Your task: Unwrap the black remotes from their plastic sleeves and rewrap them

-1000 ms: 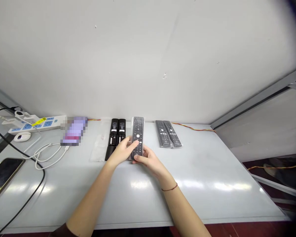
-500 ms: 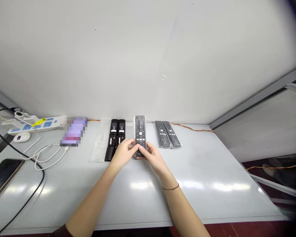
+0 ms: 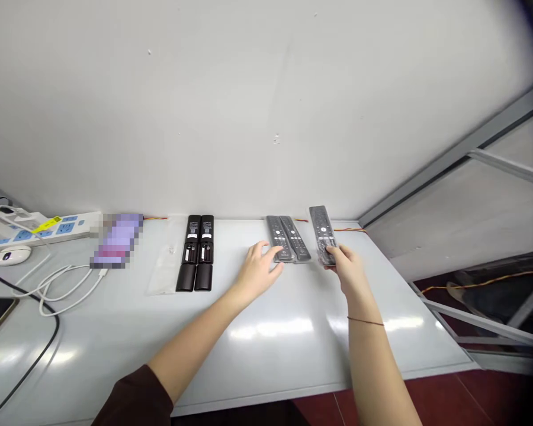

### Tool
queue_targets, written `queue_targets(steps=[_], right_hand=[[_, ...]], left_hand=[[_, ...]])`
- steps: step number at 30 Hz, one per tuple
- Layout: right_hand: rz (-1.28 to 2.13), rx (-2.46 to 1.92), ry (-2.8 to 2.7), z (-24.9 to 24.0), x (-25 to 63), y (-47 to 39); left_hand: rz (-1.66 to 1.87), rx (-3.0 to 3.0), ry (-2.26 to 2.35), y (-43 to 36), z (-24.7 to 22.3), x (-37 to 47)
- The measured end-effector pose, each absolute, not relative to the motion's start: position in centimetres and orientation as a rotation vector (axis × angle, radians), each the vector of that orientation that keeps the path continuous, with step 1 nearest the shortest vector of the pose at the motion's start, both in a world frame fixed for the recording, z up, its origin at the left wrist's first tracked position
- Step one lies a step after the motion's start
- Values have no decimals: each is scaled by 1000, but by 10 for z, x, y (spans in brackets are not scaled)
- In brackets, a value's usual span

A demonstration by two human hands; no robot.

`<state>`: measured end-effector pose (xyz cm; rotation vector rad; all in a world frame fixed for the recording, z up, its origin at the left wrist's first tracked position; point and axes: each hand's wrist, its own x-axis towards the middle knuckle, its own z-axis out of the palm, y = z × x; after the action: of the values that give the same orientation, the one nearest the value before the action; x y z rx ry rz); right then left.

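My right hand [image 3: 349, 269] grips the lower end of a black remote control [image 3: 323, 228] in a clear plastic sleeve, its buttons facing up. Just left of it, two more sleeved remotes, a left one [image 3: 279, 236] and a right one [image 3: 295, 239], lie side by side on the table. My left hand [image 3: 258, 269] is beside the left one, fingers apart and holding nothing; I cannot tell whether a fingertip touches it. Further left, two remotes, one [image 3: 190, 251] and another [image 3: 205, 251], lie face down without sleeves, battery compartments uncovered.
An empty clear plastic sleeve [image 3: 164, 266] lies left of the unsleeved remotes. Beyond it are a phone with a blurred screen [image 3: 118, 239], a white cable [image 3: 66, 310], a power strip [image 3: 68, 228] and a white mouse [image 3: 13, 255]. A wall backs the table; a metal frame [image 3: 426, 171] stands right.
My right hand has carried the sleeved remote to the right, past the sleeved pair. My left hand has let go of it and moved beside that pair. The view has shifted right.
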<state>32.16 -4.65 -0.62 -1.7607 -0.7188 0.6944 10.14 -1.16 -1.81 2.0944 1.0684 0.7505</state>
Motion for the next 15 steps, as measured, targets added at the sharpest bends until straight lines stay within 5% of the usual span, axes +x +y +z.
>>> queue_targets(steps=[15], right_hand=[[394,-2083,-1037,-45,339,-13]], left_hand=[[787,2517,1090,-4,-61,177]])
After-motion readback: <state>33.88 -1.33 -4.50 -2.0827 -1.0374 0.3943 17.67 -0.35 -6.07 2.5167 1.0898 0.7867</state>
